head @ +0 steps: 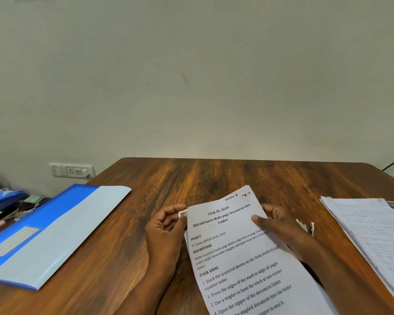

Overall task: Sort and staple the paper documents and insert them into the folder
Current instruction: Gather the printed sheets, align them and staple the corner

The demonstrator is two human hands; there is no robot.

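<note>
Two hands hold one set of printed sheets (241,251) above the wooden table (214,173), tilted so the top page faces the camera. The left hand (166,230) curls its fingers at the upper left corner of the sheets and appears to pinch a small whitish object (183,213) against that corner; too small to tell whether it is a stapler or a tag. The right hand (275,223) grips the right edge, thumb pressed flat on the printed face and fingers behind. Judgement: gripping both sides keeps the pages squared while the corner is lined up for binding. At least one further sheet edge shows under the top page, so this is a bundle, not a single page.

Folder (50,233): blue with a pale front, lying flat at the left of the table, well apart from the hands. Cannot tell whether it is open or whether anything is inside.

A second pile of papers (371,235) lies at the right edge, loosely squared, untouched. Small white scraps (305,226) sit on the table just beyond the right hand.

Wall socket (72,171) behind the table; assorted clutter (5,205) on a lower surface at far left.

Judgement: the held bundle is not yet in the folder.
</note>
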